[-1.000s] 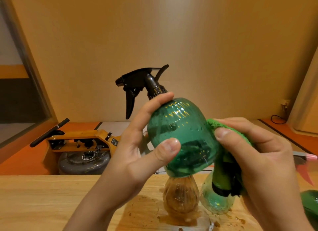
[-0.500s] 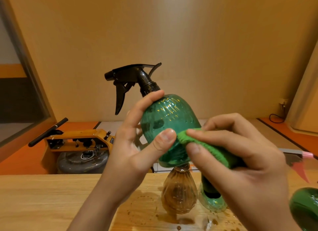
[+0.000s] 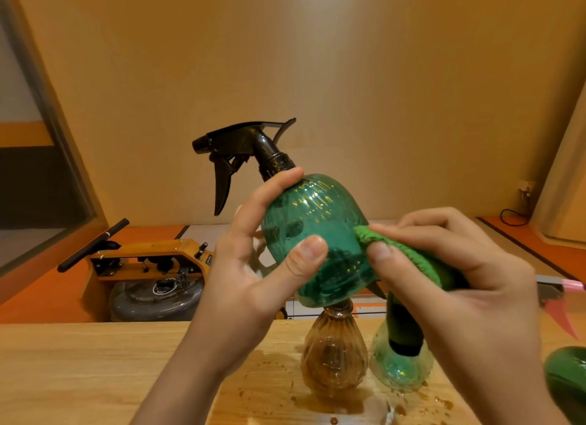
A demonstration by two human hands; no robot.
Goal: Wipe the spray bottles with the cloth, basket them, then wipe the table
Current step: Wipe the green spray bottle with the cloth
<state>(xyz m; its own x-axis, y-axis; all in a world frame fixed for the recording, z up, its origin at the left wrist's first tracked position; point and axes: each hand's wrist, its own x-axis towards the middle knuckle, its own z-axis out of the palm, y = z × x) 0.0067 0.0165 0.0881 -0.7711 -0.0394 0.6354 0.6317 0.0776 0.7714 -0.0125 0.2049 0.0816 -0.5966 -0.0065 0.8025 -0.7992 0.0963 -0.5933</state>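
The left hand [image 3: 253,285] held the green spray bottle [image 3: 317,237] up over the table [image 3: 95,370], and the right hand [image 3: 450,285] pinched the green cloth [image 3: 409,256] against its side. The bottle looked wet, so it could slip and knock over the brown bottle [image 3: 333,355] below.

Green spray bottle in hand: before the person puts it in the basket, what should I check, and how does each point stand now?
1. Left hand grips the green spray bottle securely: ok.
2. Green cloth in the right hand touches the bottle's side: ok.
3. Bottle surface wiped dry: cannot tell.
4. Basket in view to receive it: not ok, none visible.
5. Wooden table dry: not ok, puddle and droplets around the amber bottle.
6. Other bottles wiped: cannot tell.
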